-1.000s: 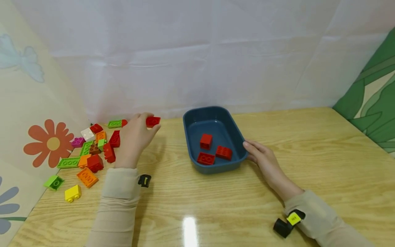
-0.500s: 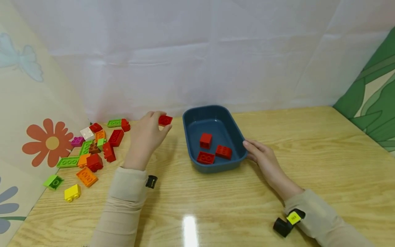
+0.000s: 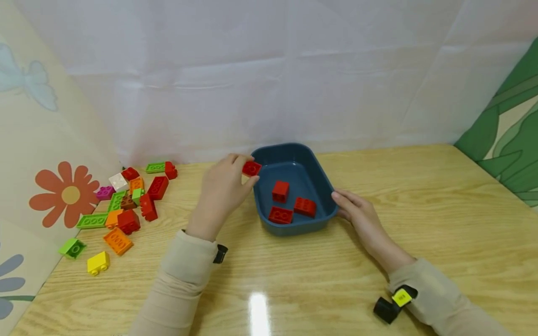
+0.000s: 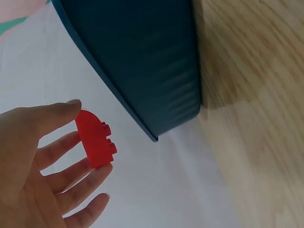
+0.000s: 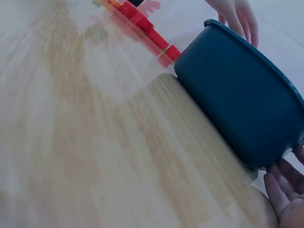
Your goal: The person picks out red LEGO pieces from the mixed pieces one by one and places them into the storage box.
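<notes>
My left hand (image 3: pixel 222 193) pinches a red toy building brick (image 3: pixel 251 168) between thumb and fingertips at the left rim of a blue plastic tub (image 3: pixel 299 228). In the left wrist view this brick (image 4: pixel 95 138) shows a rounded end and studs, held apart from the tub's outer wall (image 4: pixel 137 61). Inside the tub lie three other red bricks, among them a cube-like one (image 3: pixel 280 192). My right hand (image 3: pixel 362 221) grips the tub's right side, thumb at the rim; in the right wrist view its fingers (image 5: pixel 285 178) touch the tub's wall from outside and below.
Several loose bricks in red, orange, green, white and other colours lie at the table's left, including an orange brick (image 3: pixel 118 241) and a yellow brick (image 3: pixel 98 263). A white cloth (image 3: pixel 210 84) hangs behind the wooden table (image 3: pixel 273 275).
My left hand has moved right with the red brick, from near the loose bricks to the tub's left rim. My right hand and the tub have stayed in place.
</notes>
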{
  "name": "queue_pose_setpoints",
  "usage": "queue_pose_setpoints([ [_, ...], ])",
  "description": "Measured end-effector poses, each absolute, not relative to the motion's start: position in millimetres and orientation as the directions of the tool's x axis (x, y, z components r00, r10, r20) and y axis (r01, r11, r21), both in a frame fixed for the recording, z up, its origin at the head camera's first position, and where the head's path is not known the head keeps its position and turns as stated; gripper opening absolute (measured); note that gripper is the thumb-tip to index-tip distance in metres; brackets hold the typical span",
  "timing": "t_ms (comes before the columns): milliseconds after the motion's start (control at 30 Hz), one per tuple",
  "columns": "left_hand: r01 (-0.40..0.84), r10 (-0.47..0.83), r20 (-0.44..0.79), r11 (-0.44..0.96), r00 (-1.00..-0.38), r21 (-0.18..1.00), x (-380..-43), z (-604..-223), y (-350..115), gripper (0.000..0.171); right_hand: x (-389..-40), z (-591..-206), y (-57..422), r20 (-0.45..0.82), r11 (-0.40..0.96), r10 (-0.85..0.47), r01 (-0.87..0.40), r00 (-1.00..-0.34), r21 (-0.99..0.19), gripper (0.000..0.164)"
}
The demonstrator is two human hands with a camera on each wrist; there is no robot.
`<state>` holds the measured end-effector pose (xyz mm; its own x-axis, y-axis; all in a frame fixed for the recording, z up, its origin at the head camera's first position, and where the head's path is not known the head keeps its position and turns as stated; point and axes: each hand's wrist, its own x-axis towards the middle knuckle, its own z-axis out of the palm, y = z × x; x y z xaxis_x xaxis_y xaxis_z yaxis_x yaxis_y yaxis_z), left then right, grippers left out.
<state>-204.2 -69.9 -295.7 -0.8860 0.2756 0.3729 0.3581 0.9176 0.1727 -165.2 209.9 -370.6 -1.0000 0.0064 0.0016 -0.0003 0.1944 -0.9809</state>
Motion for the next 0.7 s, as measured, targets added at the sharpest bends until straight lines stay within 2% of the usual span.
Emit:
queue_pose_setpoints([
  [533, 0.470, 0.422, 0.303, 0.876, -0.855, 0.108, -203, -310, -47, 0.045, -166, -371, 210, 0.007, 0.136, 0.011, -0.006, -1.000, -0.991, 0.069],
  [700, 0.475, 0.442, 0.250, 0.876, -0.861, 0.088, -203, -312, -46, 0.045, -166, -371, 210, 0.007, 0.163, 0.003, -0.007, -1.000, -0.987, 0.068],
])
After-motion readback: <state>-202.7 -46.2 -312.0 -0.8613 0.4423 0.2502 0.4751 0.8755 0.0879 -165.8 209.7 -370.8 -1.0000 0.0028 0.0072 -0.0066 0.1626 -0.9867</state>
